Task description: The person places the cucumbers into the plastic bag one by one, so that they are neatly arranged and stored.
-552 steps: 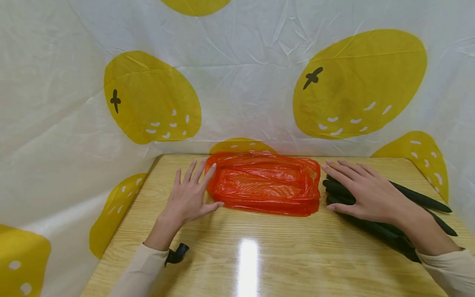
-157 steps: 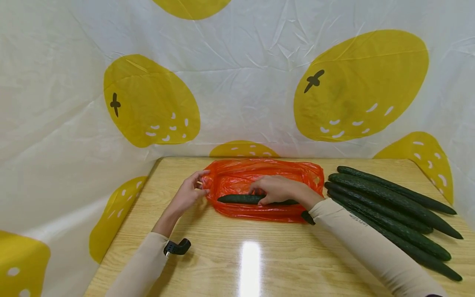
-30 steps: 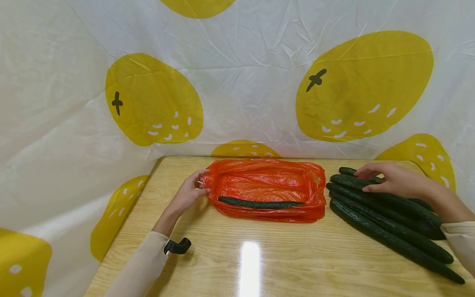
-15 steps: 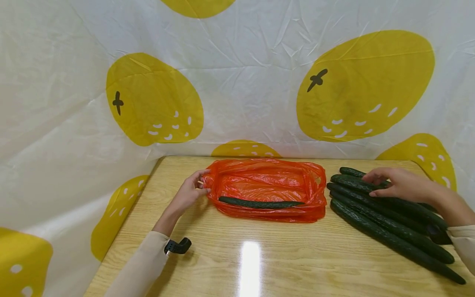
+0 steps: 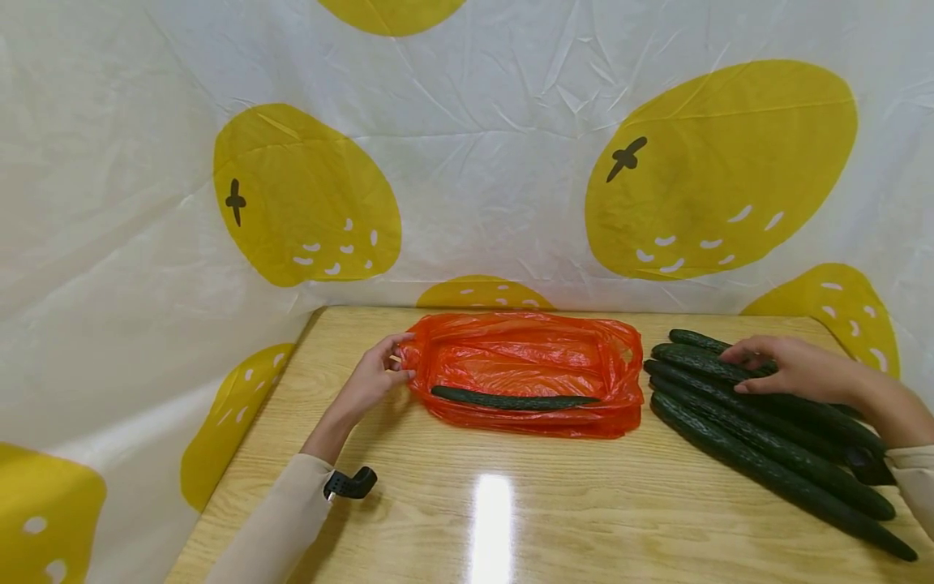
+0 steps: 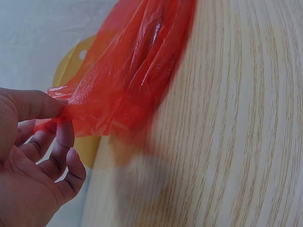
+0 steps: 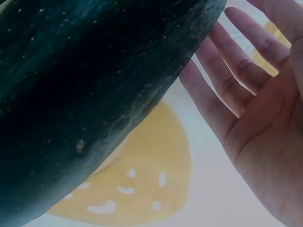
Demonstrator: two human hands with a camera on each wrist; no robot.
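A red plastic bag [image 5: 525,357] lies spread on the table, its opening facing up. Along its near side rests one cucumber [image 5: 514,401]. My left hand [image 5: 368,377] pinches the bag's left edge between thumb and fingers, as the left wrist view shows with the red film [image 6: 128,75] drawn out from the fingertips. To the right, my right hand [image 5: 791,369] hovers low over several long cucumbers [image 5: 759,446] laid side by side. In the right wrist view its fingers [image 7: 236,71] are straight, their tips right at the edge of a cucumber [image 7: 94,94].
The wooden table [image 5: 569,519] reaches back to a white cloth [image 5: 481,195] with yellow fruit prints, which also hangs at both sides. A black device [image 5: 352,484] sits at the left wrist.
Over the last second my right hand has moved a little right and nearer along the cucumbers. Earlier it held the cucumber in the bag; first, the bag held none. Left hand keeps its place.
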